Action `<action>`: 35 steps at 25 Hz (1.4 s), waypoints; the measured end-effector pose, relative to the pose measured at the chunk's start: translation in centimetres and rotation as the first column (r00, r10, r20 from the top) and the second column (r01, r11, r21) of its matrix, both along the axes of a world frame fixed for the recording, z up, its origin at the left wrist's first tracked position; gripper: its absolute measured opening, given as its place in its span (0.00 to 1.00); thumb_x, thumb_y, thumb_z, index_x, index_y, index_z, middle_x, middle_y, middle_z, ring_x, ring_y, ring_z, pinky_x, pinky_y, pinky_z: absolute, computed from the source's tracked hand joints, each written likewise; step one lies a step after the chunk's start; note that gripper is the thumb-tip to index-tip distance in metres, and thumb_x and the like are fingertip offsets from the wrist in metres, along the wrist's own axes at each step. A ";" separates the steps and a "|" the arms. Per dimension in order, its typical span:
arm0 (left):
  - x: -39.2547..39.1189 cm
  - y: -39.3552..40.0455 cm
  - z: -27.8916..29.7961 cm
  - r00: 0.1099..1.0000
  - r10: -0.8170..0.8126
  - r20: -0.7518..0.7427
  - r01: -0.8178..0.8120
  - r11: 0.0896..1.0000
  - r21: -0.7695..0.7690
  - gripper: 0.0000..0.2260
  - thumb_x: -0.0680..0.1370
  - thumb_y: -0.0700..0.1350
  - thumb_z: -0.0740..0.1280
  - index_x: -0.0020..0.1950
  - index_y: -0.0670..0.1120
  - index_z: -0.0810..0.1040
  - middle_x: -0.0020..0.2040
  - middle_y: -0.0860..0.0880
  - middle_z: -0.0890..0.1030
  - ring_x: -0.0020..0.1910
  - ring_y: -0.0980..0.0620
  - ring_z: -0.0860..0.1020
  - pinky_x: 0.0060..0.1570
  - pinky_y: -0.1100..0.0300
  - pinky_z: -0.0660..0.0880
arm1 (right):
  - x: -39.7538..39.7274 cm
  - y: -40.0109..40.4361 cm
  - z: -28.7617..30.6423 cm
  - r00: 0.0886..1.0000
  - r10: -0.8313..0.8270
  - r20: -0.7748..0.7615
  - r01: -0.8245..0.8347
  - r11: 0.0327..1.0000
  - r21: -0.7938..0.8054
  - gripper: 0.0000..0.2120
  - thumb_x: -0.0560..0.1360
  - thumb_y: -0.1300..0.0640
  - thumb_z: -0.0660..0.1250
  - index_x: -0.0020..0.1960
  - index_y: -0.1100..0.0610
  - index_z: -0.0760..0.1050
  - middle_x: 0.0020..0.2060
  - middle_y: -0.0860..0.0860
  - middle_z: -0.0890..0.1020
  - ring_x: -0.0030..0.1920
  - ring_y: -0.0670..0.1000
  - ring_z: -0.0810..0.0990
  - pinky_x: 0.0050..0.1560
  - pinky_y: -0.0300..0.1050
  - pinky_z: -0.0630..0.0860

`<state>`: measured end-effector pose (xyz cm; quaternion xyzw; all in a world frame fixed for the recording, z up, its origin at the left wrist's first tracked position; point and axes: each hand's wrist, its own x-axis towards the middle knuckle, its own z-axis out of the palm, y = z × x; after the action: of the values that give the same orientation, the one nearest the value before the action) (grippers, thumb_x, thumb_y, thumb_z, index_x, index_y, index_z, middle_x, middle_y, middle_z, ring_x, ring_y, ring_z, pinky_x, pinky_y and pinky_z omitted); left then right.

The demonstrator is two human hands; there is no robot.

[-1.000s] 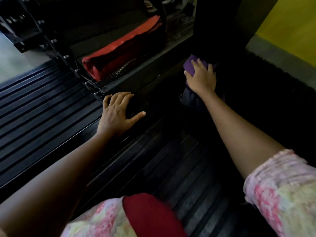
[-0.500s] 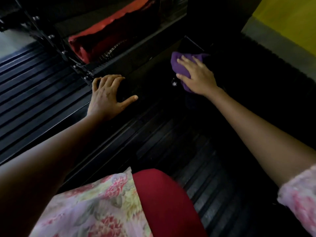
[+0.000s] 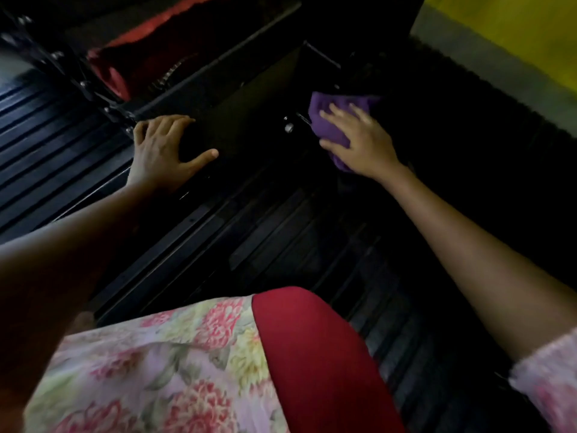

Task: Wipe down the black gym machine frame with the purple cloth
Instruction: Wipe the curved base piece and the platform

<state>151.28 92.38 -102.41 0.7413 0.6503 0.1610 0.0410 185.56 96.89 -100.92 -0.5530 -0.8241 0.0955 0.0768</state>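
The black gym machine frame [image 3: 249,98] runs low across the middle of the view, with a silver bolt [image 3: 288,128] on its base plate. The purple cloth [image 3: 331,120] lies bunched on the frame's right part. My right hand [image 3: 359,139] presses flat on the cloth with fingers spread and straight. My left hand [image 3: 162,148] rests on the frame's left end, fingers bent over its far edge and thumb stretched out along the near side.
A red pad [image 3: 112,73] sits behind the frame at upper left. Black ribbed rubber flooring [image 3: 46,145] covers the ground. A grey floor strip [image 3: 487,57] and yellow wall [image 3: 515,23] are at upper right. My red-clad knee [image 3: 312,348] and floral garment [image 3: 162,364] fill the bottom.
My right hand has slid the cloth down from the upright post onto the lower part of the frame. The left hand keeps its place on the frame.
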 end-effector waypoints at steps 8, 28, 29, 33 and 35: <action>9.9 3.5 1.2 0.995 0.040 -0.087 -0.041 0.999 -0.014 0.30 0.79 0.60 0.59 0.72 0.39 0.64 0.74 0.38 0.62 0.73 0.40 0.59 0.72 0.46 0.51 | -4.5 3.9 0.5 0.977 -0.197 0.077 0.200 0.979 -0.030 0.27 0.79 0.39 0.54 0.76 0.45 0.57 0.76 0.45 0.57 0.76 0.55 0.53 0.73 0.54 0.53; 25.7 3.8 2.1 0.958 -0.285 -0.021 0.261 0.902 -0.343 0.24 0.84 0.55 0.46 0.79 0.51 0.49 0.79 0.47 0.47 0.77 0.44 0.42 0.72 0.40 0.38 | 7.1 -2.2 -0.7 0.954 -0.300 -0.002 0.300 0.954 0.010 0.28 0.77 0.38 0.57 0.74 0.47 0.62 0.75 0.47 0.62 0.74 0.55 0.59 0.72 0.53 0.59; 26.6 3.5 1.7 0.950 -0.312 -0.010 0.284 0.878 -0.385 0.23 0.84 0.54 0.45 0.79 0.53 0.46 0.79 0.49 0.43 0.77 0.44 0.39 0.71 0.40 0.36 | 8.1 -3.8 -0.9 0.957 -0.289 0.000 0.289 0.957 0.027 0.30 0.76 0.36 0.55 0.74 0.47 0.62 0.74 0.47 0.62 0.74 0.55 0.59 0.72 0.53 0.59; 26.0 3.9 1.5 0.967 -0.249 0.054 0.244 0.844 -0.477 0.26 0.83 0.59 0.44 0.78 0.54 0.43 0.78 0.52 0.39 0.76 0.47 0.34 0.69 0.43 0.30 | 14.5 -13.9 -1.3 0.946 -0.322 -0.031 0.324 0.939 0.118 0.31 0.74 0.34 0.51 0.73 0.48 0.65 0.72 0.50 0.68 0.73 0.58 0.63 0.69 0.57 0.63; 26.0 4.2 1.9 0.959 -0.283 0.018 0.253 0.825 -0.506 0.28 0.82 0.61 0.47 0.78 0.54 0.41 0.78 0.51 0.37 0.75 0.46 0.33 0.69 0.43 0.31 | 16.9 -16.3 -1.0 0.922 -0.386 -0.012 0.384 0.913 0.135 0.31 0.75 0.35 0.52 0.72 0.49 0.67 0.71 0.51 0.69 0.72 0.59 0.64 0.68 0.59 0.64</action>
<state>177.31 96.54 -100.56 0.7929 0.5600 -0.0428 0.2364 202.47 80.57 -101.96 -0.6987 -0.7041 0.0185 0.1254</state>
